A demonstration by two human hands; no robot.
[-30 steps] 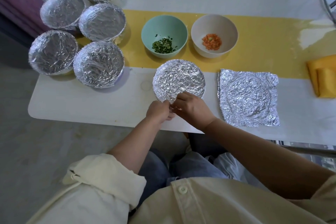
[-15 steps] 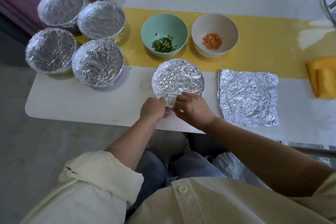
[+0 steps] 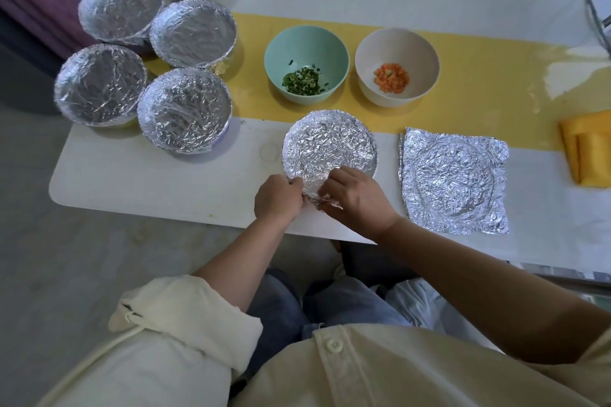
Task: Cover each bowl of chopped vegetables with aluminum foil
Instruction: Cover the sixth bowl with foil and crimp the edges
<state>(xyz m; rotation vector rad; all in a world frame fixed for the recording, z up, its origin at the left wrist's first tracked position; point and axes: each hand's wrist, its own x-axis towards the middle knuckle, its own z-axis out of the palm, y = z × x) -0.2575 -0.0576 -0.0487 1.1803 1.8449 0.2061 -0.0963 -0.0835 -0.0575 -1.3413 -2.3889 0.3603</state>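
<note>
Fingers (image 3: 295, 182) of the left hand (image 3: 277, 197) are curled and pinch the foil edge at the near rim of the foil-covered bowl (image 3: 330, 142). The right hand (image 3: 360, 205) grips the same crumpled flap just to the right, its fingers bent round the foil. The two hands sit close together with a bunched bit of foil between them. Whether the flap is tucked under the rim cannot be told from here.

The bowl stands on the white table (image 3: 148, 175) near its near edge, its top fully hidden under wrinkled foil.

Right of it, a flat foil sheet (image 3: 453, 180) lies on the table with a round crease pressed into it.

Behind, on the yellow runner (image 3: 479, 82), there are two uncovered bowls:
- The green bowl (image 3: 306, 43) holds chopped greens (image 3: 304, 82).
- The pale bowl (image 3: 396, 46) to its right holds diced carrot (image 3: 391, 78).

At far left is a cluster of five wrapped bowls (image 3: 184, 109), packed close together, several touching.

A folded yellow cloth (image 3: 591, 149) lies at the right edge of the table. The person's cream sleeves are rolled up on both forearms.
</note>
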